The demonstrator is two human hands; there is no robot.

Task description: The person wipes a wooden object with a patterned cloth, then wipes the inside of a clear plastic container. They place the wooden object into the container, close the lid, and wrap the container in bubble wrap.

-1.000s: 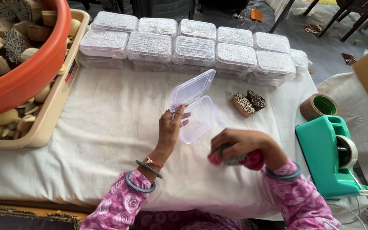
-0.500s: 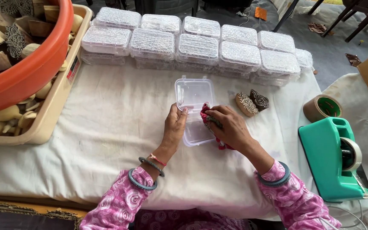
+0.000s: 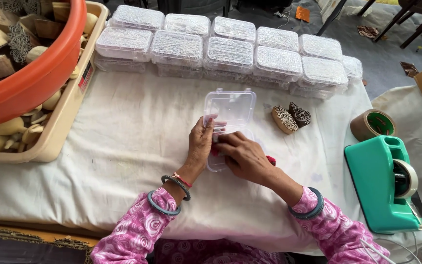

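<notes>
A small clear plastic box lies open on the white cloth, its lid laid back away from me. My left hand grips the box's left edge. My right hand presses a red patterned cloth bundle down into the box's tray; only a red scrap shows beyond my fingers. Two carved wooden blocks lie on the cloth just right of the box.
Rows of closed clear boxes with bubble wrap inside line the far side. An orange tub of wooden blocks sits in a beige tray at left. At right stand a teal tape dispenser and a brown tape roll.
The box went from held up in my left hand to lying on the cloth. My right hand carried the red bundle from near my body into the box's tray.
</notes>
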